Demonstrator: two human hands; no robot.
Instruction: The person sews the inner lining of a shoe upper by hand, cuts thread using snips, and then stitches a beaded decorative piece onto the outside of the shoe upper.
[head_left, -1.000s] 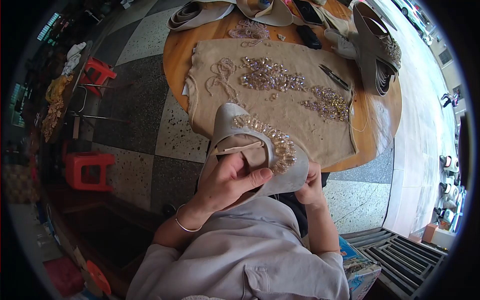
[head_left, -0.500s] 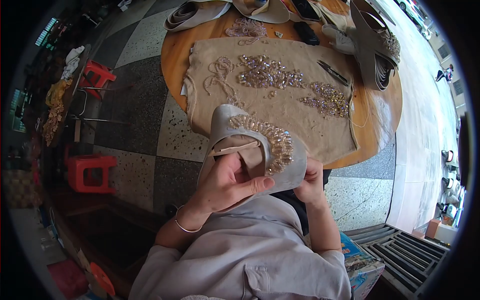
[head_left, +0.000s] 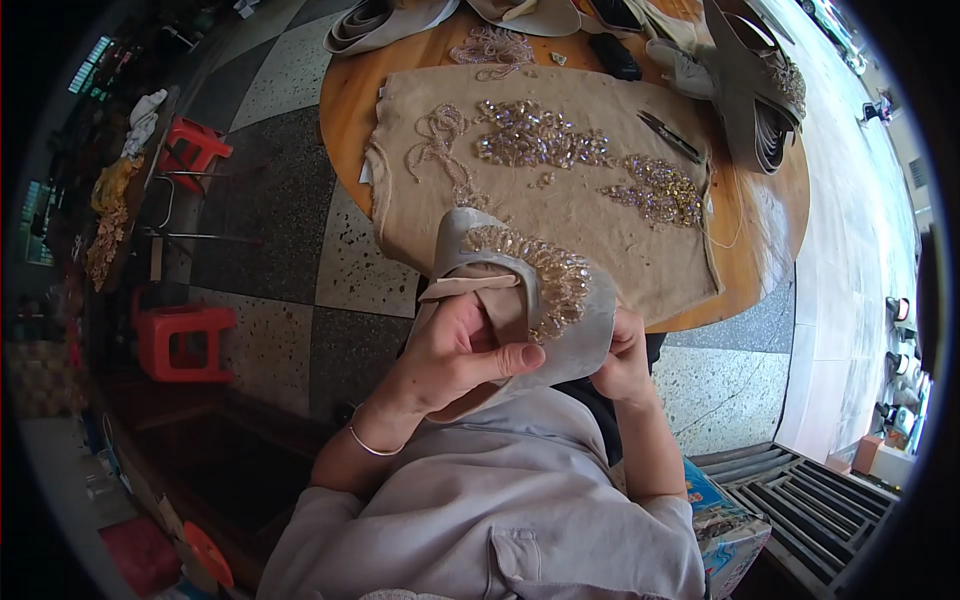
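Note:
A pale grey, curved piece that looks like a shoe upper (head_left: 590,335) is held above my lap, with a fan of clear and amber crystal beads (head_left: 560,280) sewn on it. My left hand (head_left: 455,360) grips it from the left, thumb on the outer face and fingers tucked inside against the beige lining (head_left: 500,305). At its right edge my right hand (head_left: 625,355) is closed, fingers pinched together. Whether a needle or thread sits between those fingers is hidden.
On the round wooden table (head_left: 345,130), a beige cloth (head_left: 560,235) carries crystal beads (head_left: 530,135), gold beads (head_left: 665,190), bead strings (head_left: 437,145) and black-tipped snips (head_left: 670,137). More stacked uppers (head_left: 745,110) stand at the right. Red stools (head_left: 185,340) are at the left.
The upper tilts slightly and sits a little further right in view. Both hands keep their hold with only small shifts. The table scene moves slightly with the head.

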